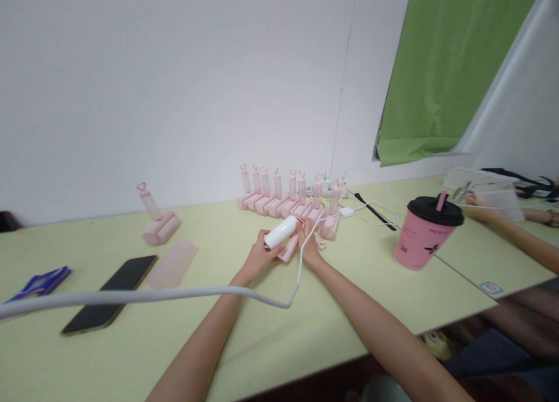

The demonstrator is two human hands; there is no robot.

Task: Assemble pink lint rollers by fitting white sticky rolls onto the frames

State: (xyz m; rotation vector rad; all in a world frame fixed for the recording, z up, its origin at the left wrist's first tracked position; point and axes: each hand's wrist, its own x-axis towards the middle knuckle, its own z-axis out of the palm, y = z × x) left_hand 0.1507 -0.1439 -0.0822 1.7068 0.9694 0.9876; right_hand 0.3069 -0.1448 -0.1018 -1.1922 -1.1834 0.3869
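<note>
White tube point(280, 232) slants in the grasp of a person's left hand point(261, 255), fingers and thumb curled around its near end, just above a pale green table point(279, 344) and over a pink piece point(288, 250). The right hand point(309, 246) meets it at the far end, fingers bent and partly closed (whether they pinch the tube or the pink piece cannot be told). The smooth, glossy shell could slip if the left grip loosened, and a white cable point(174, 296) looping in front of the hands could snag if either arm swung wide. A push too far forward might topple the row of pink holders point(276, 206) just beyond. A lone holder point(162, 227) sits to the left, near a dark phone point(111, 294) and a blue packet point(40, 282); a pink cup point(425, 236) with a black lid stands to the right. Behind rise a white wall point(174, 99) and a green curtain point(454, 70), while another person's arm point(519, 233) shows at far right.
</note>
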